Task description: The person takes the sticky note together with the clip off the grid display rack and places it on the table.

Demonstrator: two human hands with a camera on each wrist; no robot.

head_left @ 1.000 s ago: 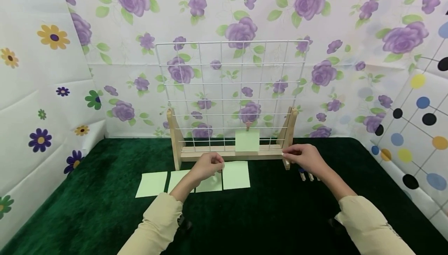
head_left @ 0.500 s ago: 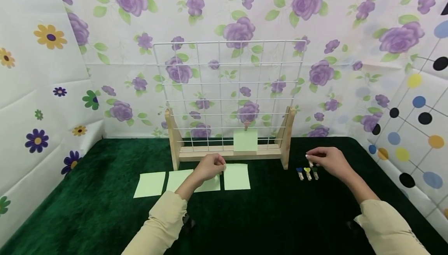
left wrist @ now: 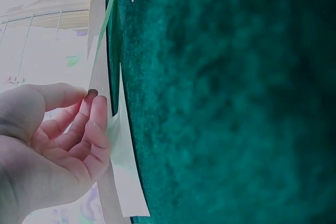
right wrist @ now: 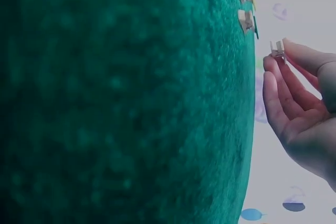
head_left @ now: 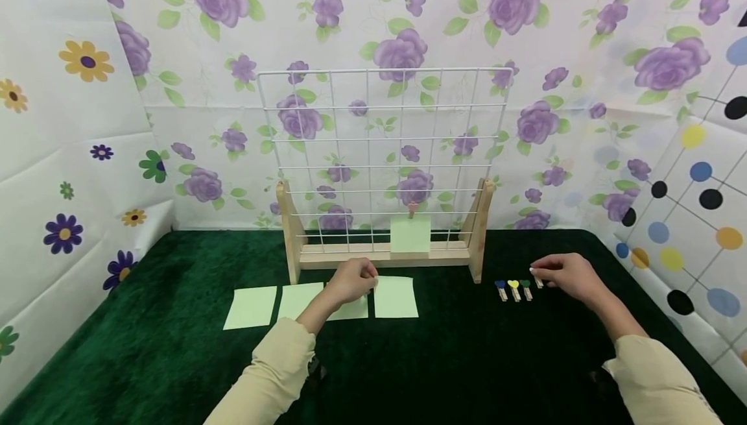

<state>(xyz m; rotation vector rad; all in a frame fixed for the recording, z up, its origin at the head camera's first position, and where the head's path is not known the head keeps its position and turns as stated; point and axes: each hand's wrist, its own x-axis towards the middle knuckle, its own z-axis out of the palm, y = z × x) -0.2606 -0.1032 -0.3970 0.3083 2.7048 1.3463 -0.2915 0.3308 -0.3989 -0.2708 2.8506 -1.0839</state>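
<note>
My left hand point(head_left: 350, 280) pinches the top left corner of the rightmost pale green sheet of paper point(head_left: 397, 298) between thumb and index finger. In the left wrist view that paper point(left wrist: 102, 40) stands tilted off the cloth at the pinched end. More pale green sheets point(head_left: 251, 308) lie in a row to its left, one partly hidden by the hand. My right hand point(head_left: 569, 276) holds a small wooden clothespin point(right wrist: 278, 50) with a white top in its fingertips. It is beside three clothespins with blue point(head_left: 501, 290), yellow point(head_left: 514, 290) and green point(head_left: 526, 290) heart tops.
Behind the sheets stands a white wire grid point(head_left: 385, 137) in a wooden stand point(head_left: 327, 258). A pink clothespin point(head_left: 412, 209) hangs another green sheet point(head_left: 410, 235) from its lower part. Dark green cloth point(head_left: 455, 360) covers the table; flowered sheeting point(head_left: 554, 23) hangs behind.
My right hand has moved right with the clothespin, from the stand's right foot to the right end of the clothespin row. My left hand stays at the sheet's corner.
</note>
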